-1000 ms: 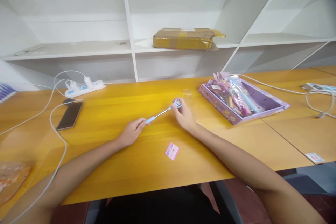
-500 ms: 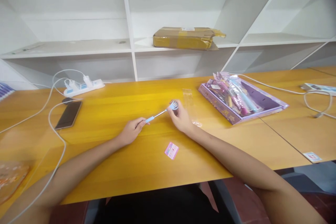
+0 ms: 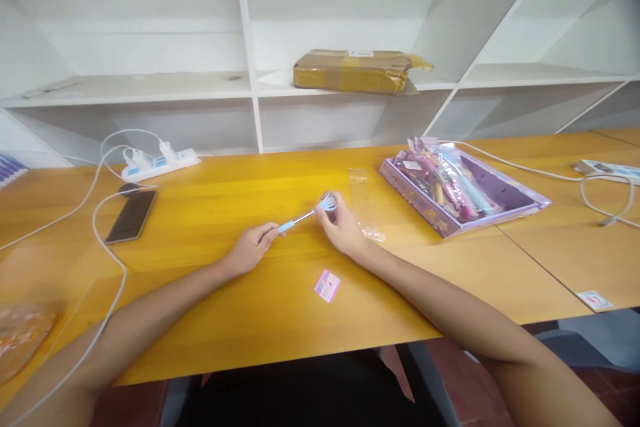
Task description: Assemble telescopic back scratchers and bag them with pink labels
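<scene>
My left hand (image 3: 254,245) is closed round the light blue handle of a thin tool (image 3: 303,217) with a metal shaft and a pale blue, claw-like head. The fingers of my right hand (image 3: 342,225) are curled round that head, at the tool's upper right end. A small pink card (image 3: 327,286) lies on the wooden table (image 3: 240,320) below the hands. Just right of my right hand lies a clear plastic sleeve (image 3: 361,197).
An open purple box (image 3: 510,190) holds several wrapped items at the right. A phone (image 3: 132,215), a power strip (image 3: 161,165) and white cables lie at the left. A taped cardboard box (image 3: 350,72) rests on the shelf behind. Another small card (image 3: 595,300) is at the right edge.
The tool and both hands keep nearly the same place and grip. The whole view has shifted very slightly.
</scene>
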Demonstrator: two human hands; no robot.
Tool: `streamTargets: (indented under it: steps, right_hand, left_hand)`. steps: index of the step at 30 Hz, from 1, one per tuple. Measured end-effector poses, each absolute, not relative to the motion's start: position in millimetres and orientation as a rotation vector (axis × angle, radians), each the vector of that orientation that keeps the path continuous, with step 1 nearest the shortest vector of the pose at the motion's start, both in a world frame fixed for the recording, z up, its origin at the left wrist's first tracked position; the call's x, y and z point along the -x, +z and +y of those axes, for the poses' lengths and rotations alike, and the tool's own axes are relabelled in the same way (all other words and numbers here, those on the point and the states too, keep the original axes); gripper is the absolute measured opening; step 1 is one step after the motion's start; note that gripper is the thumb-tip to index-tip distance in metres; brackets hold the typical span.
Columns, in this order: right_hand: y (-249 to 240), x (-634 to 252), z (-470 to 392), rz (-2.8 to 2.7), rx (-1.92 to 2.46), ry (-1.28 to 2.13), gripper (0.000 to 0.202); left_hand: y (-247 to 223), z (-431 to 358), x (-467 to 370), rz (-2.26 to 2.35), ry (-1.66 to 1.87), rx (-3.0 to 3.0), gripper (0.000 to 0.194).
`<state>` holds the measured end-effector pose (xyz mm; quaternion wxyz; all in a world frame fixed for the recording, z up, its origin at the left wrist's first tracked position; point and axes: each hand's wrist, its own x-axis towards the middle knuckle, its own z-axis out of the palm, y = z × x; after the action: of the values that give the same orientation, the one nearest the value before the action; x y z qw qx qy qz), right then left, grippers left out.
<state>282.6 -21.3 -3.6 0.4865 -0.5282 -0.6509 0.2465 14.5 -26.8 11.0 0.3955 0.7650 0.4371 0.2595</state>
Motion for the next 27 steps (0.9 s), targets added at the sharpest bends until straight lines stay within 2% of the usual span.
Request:
streamTargets:
  steps: [15, 21, 24, 27]
  right_hand:
    - [2.5, -285.5, -21.8, -1.682, 1.365, 0.552, 0.026]
    - [30.1, -300.5, -5.9, -1.838, 1.143, 0.766, 0.029]
    - [49.7, -303.9, -12.9, -2.156, 1.086, 0.628, 0.024]
    - [58.1, -300.0, -28.3, -2.401, 1.02, 0.301, 0.025]
  left_hand:
    - [9.0, -25.8, -14.8, 1.094, 0.645, -1.962, 0.048]
    - [37.0, -19.4, -5.0, 1.269, 0.355, -2.378, 0.04]
    - [59.3, -18.4, 2.8, 1.358, 0.176, -2.683, 0.034]
    - [67.4, -26.0, 1.8, 1.295, 0.09, -2.892, 0.033]
